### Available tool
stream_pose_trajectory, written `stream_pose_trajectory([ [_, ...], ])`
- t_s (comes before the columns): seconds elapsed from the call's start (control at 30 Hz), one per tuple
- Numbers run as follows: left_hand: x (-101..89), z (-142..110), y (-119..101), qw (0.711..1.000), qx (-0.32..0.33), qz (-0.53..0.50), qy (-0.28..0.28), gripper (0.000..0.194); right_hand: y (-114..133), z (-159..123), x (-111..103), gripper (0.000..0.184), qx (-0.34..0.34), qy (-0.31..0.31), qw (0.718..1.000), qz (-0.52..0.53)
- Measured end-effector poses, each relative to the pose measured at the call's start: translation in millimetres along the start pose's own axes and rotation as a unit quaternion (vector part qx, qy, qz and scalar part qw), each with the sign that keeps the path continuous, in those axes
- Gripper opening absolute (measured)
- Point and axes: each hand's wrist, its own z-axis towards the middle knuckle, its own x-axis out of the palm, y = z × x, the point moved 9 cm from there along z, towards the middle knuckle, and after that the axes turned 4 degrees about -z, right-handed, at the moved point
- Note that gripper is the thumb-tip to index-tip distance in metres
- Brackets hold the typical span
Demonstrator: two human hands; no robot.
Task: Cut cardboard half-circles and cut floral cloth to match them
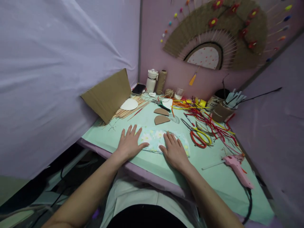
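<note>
A strip of pale blue floral cloth (pixel 153 139) lies flat on the table, with white and yellow flowers on it. My left hand (pixel 129 142) rests at its left end, fingers spread and palm down. Toward the right part of the cloth, my right hand (pixel 174 148) lies flat with its fingers stretched out. Neither hand grips anything. Just beyond the cloth are two brown half-round cardboard pieces (pixel 162 119) and a clear protractor (pixel 174 119).
Red-handled scissors (pixel 198 140) and yellow-handled scissors (pixel 204 136) lie right of the cloth. A pink glue gun (pixel 238 171) sits at the right edge, its cord hanging down. Leaning at the left is a cardboard sheet (pixel 109 95). Pipe cleaners (pixel 206 117) and thin sticks (pixel 133 109) are scattered behind.
</note>
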Motion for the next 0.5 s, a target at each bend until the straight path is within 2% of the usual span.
stream_pose_trajectory([
  [0.07,-10.9,-1,16,0.999,-0.009,-0.013,-0.032,0.073,2,2,-7,0.06,-0.003,-0.004,1.0,0.003],
  [0.17,-31.7,-12,24,0.989,0.038,-0.062,-0.132,0.048,14,14,-34,0.051,-0.014,-0.066,0.998,0.014],
  [0.23,-42.0,-25,25,0.972,0.074,-0.103,-0.196,0.03,35,30,-53,0.041,-0.042,-0.108,0.993,0.032],
  [0.27,-44.8,-31,25,0.965,0.085,-0.118,-0.218,0.024,49,41,-57,0.034,-0.064,-0.109,0.991,0.042],
  [0.33,-46.4,-39,24,0.956,0.099,-0.137,-0.238,0.02,80,66,-57,0.023,-0.105,-0.095,0.988,0.064],
  [0.4,-45.2,-42,21,0.954,0.114,-0.147,-0.235,0.018,102,92,-49,0.016,-0.112,-0.081,0.987,0.079],
  [0.5,-43.4,-42,17,0.955,0.132,-0.151,-0.22,0.016,118,118,-31,0.008,-0.094,-0.066,0.989,0.095],
])
